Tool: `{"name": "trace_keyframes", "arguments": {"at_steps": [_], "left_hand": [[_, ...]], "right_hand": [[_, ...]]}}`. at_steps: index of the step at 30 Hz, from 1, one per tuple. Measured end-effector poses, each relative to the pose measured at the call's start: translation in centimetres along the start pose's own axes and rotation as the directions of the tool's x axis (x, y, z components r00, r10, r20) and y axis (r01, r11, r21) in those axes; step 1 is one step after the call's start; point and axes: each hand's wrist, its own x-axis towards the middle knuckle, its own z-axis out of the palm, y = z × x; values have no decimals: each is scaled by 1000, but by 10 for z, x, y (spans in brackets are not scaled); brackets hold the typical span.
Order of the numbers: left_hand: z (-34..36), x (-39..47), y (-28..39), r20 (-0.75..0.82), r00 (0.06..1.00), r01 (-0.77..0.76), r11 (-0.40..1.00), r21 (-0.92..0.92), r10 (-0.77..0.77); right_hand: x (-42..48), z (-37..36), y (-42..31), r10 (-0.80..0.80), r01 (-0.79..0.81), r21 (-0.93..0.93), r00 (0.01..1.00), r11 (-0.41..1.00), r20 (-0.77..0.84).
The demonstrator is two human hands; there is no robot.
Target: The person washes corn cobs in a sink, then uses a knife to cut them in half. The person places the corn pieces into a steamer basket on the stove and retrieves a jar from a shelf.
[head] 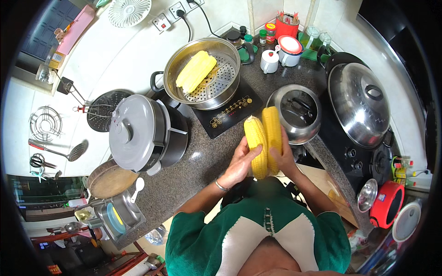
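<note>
My left hand [240, 163] grips a yellow corn cob [256, 146] in front of my body. Beside it, my right hand [286, 155] holds a second corn cob [272, 134]. Both cobs are husked and stand nearly upright, side by side. Ahead of them, a stainless steel steamer pot [203, 100] sits on a black induction cooker [228, 115]. More corn cobs [196, 71] lie together on the perforated steamer tray [221, 82] inside the pot, towards its left side. The pot is uncovered.
A pot lid with a glass centre [293, 136] rests right of the cooker. To the left stands a grey-lidded electric pressure cooker [134, 134], near a round wooden chopping board [112, 179] and a sink [129, 210]. A domed wok lid [359, 107] covers a wok on the gas stove [345, 138].
</note>
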Motion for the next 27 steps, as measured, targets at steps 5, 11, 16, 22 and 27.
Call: {"name": "trace_keyframes", "arguments": {"at_steps": [5,11,16,22,27], "left_hand": [[3,12,104,102,972,-232,803,548,212],[-43,108,234,74,938,-132,151,980,338],[-92,172,232,58,968,-31,-113,993,246],[-108,199,194,56,973,42,-412,910,223],[-115,194,179,166,937,39,-564,825,308]], "right_hand": [[11,11,-38,178,-139,384,982,913,-69],[15,18,-32,176,-161,390,984,907,-2],[9,18,-20,150,-158,293,987,943,49],[10,16,-29,190,-190,248,982,950,24],[23,19,-30,159,-176,274,984,945,84]]}}
